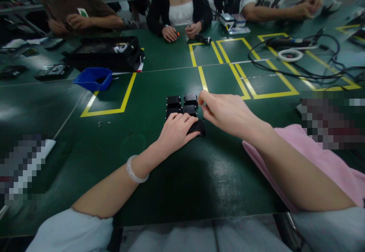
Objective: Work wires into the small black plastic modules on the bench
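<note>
Several small black rectangular blocks with shiny metal bits at their corners stand in two columns on the green table, among them one at the far left (pixel 173 101) and one at the far right (pixel 191 99). Across the nearest ones lies my left hand (pixel 179 130), its thumb and index finger closed around a black block (pixel 196 127) at the front right. My right hand (pixel 221 109) is beside the far right block, fingertips pinched together at its right side. Whatever the pinch holds is too small or hidden to make out.
A blue bin (pixel 94 78) and stacked black trays (pixel 105 54) stand at the left back. Tiny loose pieces (pixel 99 123) lie left of the blocks. A pink cloth (pixel 296 141) lies under my right forearm. Black cables (pixel 299 69) coil at the right. Three people sit opposite.
</note>
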A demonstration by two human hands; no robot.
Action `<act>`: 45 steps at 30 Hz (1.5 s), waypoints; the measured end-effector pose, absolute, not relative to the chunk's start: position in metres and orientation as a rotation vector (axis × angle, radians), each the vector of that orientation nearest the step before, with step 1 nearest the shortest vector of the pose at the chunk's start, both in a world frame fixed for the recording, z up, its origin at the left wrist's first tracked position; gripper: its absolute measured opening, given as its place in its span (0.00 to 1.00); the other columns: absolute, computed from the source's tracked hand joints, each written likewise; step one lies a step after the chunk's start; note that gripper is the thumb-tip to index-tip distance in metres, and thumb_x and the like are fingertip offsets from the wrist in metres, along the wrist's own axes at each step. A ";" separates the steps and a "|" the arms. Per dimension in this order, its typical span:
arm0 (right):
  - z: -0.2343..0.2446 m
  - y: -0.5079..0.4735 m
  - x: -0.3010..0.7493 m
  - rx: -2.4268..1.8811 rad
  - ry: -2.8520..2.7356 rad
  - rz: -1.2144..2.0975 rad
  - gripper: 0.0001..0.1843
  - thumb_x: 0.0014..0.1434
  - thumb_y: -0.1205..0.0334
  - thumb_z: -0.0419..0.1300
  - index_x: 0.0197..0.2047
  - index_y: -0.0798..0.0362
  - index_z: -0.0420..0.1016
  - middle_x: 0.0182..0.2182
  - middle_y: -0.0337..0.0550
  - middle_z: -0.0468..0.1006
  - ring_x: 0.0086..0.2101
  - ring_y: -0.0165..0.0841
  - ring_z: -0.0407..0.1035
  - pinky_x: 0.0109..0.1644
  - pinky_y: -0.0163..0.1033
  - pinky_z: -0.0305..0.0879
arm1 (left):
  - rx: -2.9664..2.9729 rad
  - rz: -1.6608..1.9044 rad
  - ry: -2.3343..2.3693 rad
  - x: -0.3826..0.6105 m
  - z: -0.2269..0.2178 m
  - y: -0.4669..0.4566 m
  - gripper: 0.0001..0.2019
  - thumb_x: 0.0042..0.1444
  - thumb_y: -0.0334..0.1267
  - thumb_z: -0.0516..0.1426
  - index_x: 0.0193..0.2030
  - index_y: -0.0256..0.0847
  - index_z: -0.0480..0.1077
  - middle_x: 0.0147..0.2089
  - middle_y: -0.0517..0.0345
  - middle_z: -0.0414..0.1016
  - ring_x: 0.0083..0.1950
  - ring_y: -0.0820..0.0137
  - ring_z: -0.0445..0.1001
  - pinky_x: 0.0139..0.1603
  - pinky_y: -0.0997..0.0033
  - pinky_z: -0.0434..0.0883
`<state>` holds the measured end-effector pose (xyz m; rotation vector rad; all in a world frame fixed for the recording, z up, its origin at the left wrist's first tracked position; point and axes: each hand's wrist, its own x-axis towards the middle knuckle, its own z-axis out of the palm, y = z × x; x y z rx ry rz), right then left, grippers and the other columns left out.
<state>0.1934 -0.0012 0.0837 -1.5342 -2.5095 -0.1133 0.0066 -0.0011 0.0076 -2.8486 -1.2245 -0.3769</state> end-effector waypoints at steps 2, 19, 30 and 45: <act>0.083 0.000 0.193 -1.553 -2.478 -0.135 0.13 0.66 0.57 0.46 0.45 0.51 0.68 0.28 0.43 0.77 0.25 0.33 0.67 0.26 0.37 0.41 | -2.850 -0.380 -1.227 0.007 0.008 -0.001 0.17 0.62 0.48 0.56 0.52 0.39 0.68 0.46 0.52 0.74 0.47 0.61 0.71 0.50 0.61 0.61; 0.082 0.000 0.190 -1.615 -2.471 -0.147 0.15 0.65 0.61 0.44 0.51 0.52 0.65 0.27 0.41 0.77 0.24 0.31 0.66 0.28 0.35 0.42 | -2.851 -0.341 -1.212 0.005 0.009 -0.001 0.17 0.61 0.46 0.56 0.53 0.39 0.67 0.47 0.52 0.73 0.46 0.62 0.70 0.50 0.61 0.61; 0.080 0.000 0.191 -1.594 -2.456 -0.117 0.14 0.65 0.60 0.45 0.50 0.51 0.66 0.27 0.39 0.77 0.25 0.31 0.67 0.27 0.35 0.43 | -2.866 -0.337 -1.187 0.004 0.008 0.000 0.17 0.62 0.46 0.56 0.53 0.39 0.66 0.47 0.52 0.72 0.47 0.61 0.70 0.50 0.61 0.61; 0.079 0.004 0.194 -1.571 -2.439 -0.048 0.14 0.66 0.58 0.45 0.49 0.51 0.66 0.28 0.39 0.77 0.26 0.31 0.68 0.29 0.35 0.46 | -2.902 -0.320 -1.187 0.002 0.005 0.003 0.18 0.63 0.47 0.55 0.55 0.39 0.65 0.48 0.51 0.74 0.47 0.62 0.70 0.44 0.64 0.62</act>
